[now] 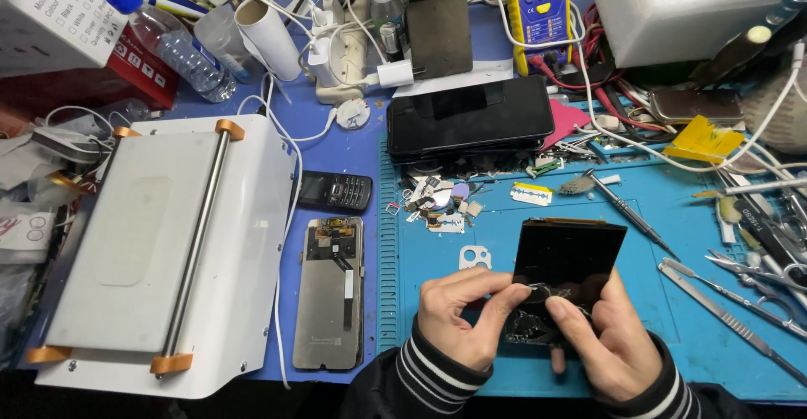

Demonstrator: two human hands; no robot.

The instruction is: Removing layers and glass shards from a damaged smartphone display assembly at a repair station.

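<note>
Lower right of frame: left hand (458, 314) and right hand (601, 339) both pinch the cracked phone screen (567, 259), thin, light, brittle-looking; its edges seem safest to grip.

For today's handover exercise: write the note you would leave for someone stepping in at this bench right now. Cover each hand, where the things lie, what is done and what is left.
Left hand: thumb and forefinger pinching at the lower edge of the dark phone screen panel.
Right hand: gripping the same panel from below, tilted up off the blue mat.
Nearby: a bare phone frame lies flat left of the mat, a dark phone above it, a screwdriver and tweezers to the right.
Done: panel is off any phone body; its lower end looks broken.
Left: whatever is being picked at that edge is not yet free.
</note>
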